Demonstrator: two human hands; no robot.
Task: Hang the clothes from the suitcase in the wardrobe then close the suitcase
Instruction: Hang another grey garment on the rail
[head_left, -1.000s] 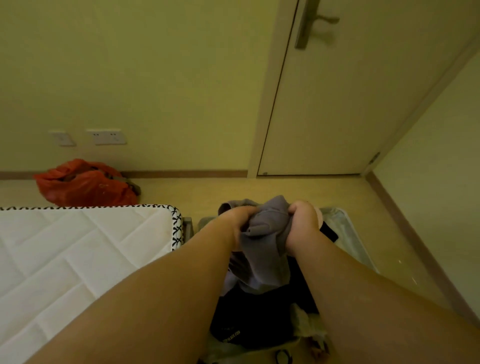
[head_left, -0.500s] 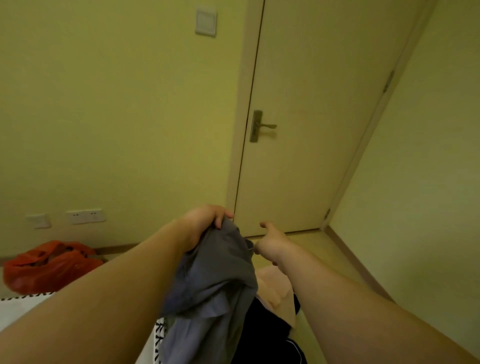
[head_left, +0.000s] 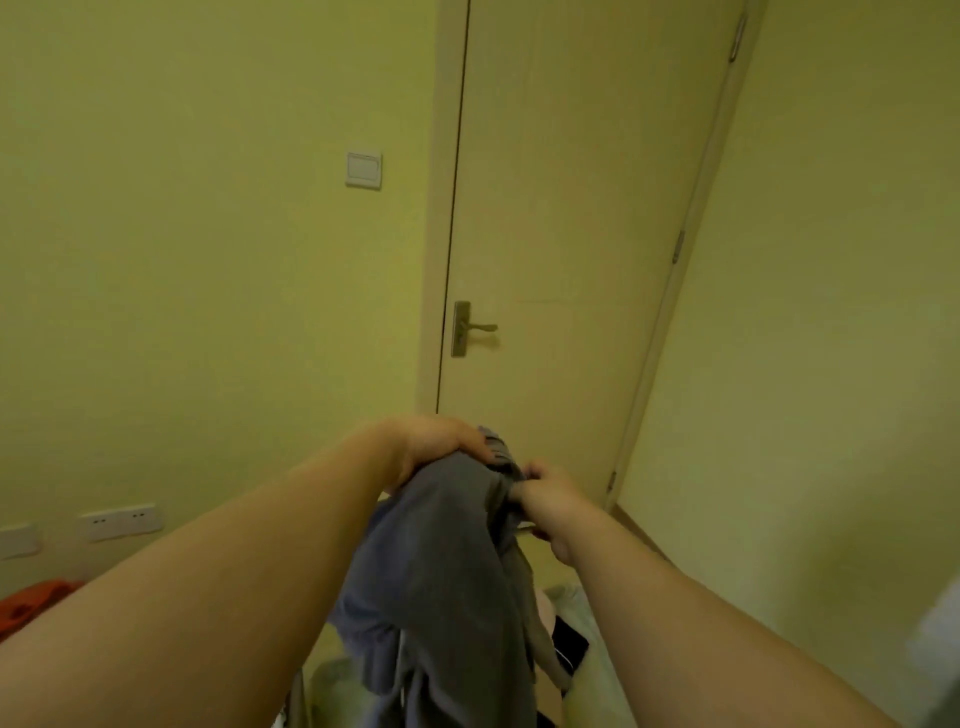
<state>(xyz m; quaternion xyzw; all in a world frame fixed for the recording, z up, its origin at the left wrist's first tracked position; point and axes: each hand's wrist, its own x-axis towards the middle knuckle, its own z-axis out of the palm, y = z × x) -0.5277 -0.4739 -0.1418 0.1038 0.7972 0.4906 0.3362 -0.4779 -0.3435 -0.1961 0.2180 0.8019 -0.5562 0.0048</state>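
Note:
A grey garment (head_left: 452, 561) hangs in front of me, lifted above the suitcase. My left hand (head_left: 441, 441) grips its top edge from above. My right hand (head_left: 545, 499) pinches the same top edge just to the right. The cloth drapes down between my forearms. Only a pale bit of the open suitcase (head_left: 587, 603) with dark clothes (head_left: 569, 642) in it shows below the garment. No wardrobe is in view.
A closed door (head_left: 571, 234) with a lever handle (head_left: 470, 328) stands straight ahead. A light switch (head_left: 363, 169) and wall sockets (head_left: 120, 521) are on the left wall. An orange bag (head_left: 31, 605) lies at the lower left. A wall runs along the right.
The view has tilted up from the suitcase to the door. Both hands have lifted the grey garment higher, and my right hand, open half a second ago, now pinches its top edge.

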